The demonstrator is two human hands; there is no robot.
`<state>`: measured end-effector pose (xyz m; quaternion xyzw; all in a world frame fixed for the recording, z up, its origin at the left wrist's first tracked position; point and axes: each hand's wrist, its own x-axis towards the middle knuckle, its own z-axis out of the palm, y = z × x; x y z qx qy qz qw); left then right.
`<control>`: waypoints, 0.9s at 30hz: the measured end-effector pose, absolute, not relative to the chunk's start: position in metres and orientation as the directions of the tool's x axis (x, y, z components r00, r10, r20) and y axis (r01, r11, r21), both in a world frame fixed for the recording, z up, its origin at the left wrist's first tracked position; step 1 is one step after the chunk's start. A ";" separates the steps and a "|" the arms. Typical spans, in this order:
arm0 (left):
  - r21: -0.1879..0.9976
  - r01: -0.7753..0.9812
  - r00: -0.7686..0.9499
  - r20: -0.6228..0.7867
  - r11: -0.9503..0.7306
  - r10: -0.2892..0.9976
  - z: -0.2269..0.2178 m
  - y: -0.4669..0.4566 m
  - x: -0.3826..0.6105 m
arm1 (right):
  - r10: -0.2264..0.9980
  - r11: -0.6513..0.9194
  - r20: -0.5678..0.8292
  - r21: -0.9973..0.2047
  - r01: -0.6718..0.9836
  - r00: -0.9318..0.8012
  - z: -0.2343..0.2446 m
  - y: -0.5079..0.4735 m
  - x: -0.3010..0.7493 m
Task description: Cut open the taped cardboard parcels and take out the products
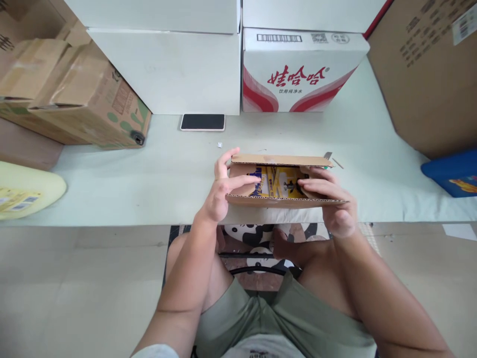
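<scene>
A small open cardboard box sits at the near edge of the pale green table. Inside it lies a yellow and blue packaged item. My left hand grips the box's left end, with the thumb reaching inside and the fingers curled round the side. My right hand holds the right end, its fingers pressed onto the yellow package and the near flap.
A dark phone lies flat behind the box. White cartons and a red-printed carton stand at the back. Brown cartons stand at the left and at the right. A blue object lies at the right edge, a yellow package at the left.
</scene>
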<state>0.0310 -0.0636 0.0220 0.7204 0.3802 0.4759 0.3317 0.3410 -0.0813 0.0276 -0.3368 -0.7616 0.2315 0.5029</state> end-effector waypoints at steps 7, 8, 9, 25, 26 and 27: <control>0.844 0.202 0.186 0.464 -0.496 0.866 0.012 -0.054 0.029 | 0.819 0.571 0.497 -0.655 0.495 -0.288 0.040 -0.076 0.342; 0.845 0.198 0.167 0.471 -0.497 0.866 0.012 -0.054 0.030 | 0.832 0.552 0.466 -0.636 0.539 -0.302 0.043 -0.075 0.342; 0.844 0.194 0.150 0.479 -0.500 0.865 0.012 -0.054 0.031 | 0.837 0.544 0.448 -0.617 0.569 -0.314 0.045 -0.073 0.341; 0.862 0.019 -0.088 0.506 -0.507 0.858 0.012 -0.052 0.039 | 0.729 0.479 0.652 -0.704 0.524 0.210 0.045 -0.079 0.338; 0.860 -0.004 -0.100 0.507 -0.510 0.856 0.012 -0.051 0.040 | 0.746 0.470 0.633 -0.721 0.509 0.208 0.045 -0.079 0.338; 0.856 -0.029 -0.110 0.510 -0.516 0.853 0.012 -0.049 0.041 | 0.759 0.468 0.620 -0.732 0.495 0.198 0.046 -0.080 0.338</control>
